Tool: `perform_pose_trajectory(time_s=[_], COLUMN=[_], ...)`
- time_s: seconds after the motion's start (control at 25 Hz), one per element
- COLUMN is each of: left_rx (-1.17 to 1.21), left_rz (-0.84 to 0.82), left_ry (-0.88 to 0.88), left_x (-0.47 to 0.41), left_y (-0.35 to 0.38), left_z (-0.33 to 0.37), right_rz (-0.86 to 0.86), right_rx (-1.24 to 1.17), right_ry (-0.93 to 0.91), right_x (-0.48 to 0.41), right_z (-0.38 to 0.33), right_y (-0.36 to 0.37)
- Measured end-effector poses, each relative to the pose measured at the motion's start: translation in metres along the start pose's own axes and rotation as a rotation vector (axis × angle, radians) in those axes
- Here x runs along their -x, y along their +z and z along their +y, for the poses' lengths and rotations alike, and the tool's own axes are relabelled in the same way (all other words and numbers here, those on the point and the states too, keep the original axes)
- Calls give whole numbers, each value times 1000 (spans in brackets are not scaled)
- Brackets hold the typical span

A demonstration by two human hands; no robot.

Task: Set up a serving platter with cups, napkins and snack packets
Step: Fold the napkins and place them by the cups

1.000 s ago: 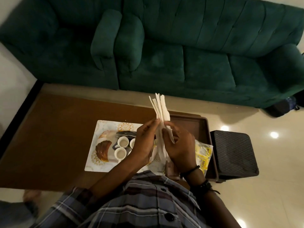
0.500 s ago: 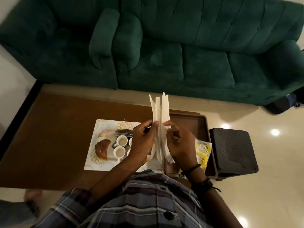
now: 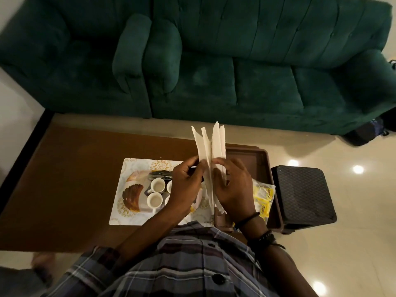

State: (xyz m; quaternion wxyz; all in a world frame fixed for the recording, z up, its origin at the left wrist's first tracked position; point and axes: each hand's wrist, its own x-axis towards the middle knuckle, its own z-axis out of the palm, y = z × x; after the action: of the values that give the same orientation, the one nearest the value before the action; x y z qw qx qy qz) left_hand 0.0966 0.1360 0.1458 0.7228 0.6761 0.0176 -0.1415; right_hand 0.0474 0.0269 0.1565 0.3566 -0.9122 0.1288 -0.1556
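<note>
Several white paper napkins [image 3: 209, 144] stand upright, fanned apart, above the table. My left hand [image 3: 186, 185] pinches the left ones and my right hand [image 3: 233, 189] pinches the right ones. Below my hands a patterned white platter [image 3: 132, 166] carries small white cups [image 3: 157, 185] of milky drink, a brown shell-shaped dish [image 3: 132, 197] and dark cutlery. Yellow snack packets [image 3: 263, 198] lie in a brown tray [image 3: 257, 157] to the right, partly hidden by my right wrist.
The platter and tray sit on a brown low table [image 3: 70, 179]. A black stool [image 3: 302, 194] stands right of the tray. A green sofa [image 3: 214, 61] fills the far side. Shiny tiled floor lies to the right.
The napkins have been spread further apart into two groups, one in each hand. My hands stay above the platter.
</note>
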Motion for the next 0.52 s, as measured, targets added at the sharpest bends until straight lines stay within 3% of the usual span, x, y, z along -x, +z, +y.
perform_pose_trajectory(time_s=[0.16, 0.36, 0.52], left_rx=[-10, 99, 65], left_rz=[10, 57, 59], left_ry=[26, -64, -39], left_x=[-2, -2, -2], left_y=[0, -1, -2], left_z=[-2, -5, -4], right_rz=[-87, -96, 8], right_rx=[111, 66, -3], right_ry=[-81, -53, -7], right_x=[0, 1, 0], right_z=[-3, 1, 5], right_y=[0, 3, 3])
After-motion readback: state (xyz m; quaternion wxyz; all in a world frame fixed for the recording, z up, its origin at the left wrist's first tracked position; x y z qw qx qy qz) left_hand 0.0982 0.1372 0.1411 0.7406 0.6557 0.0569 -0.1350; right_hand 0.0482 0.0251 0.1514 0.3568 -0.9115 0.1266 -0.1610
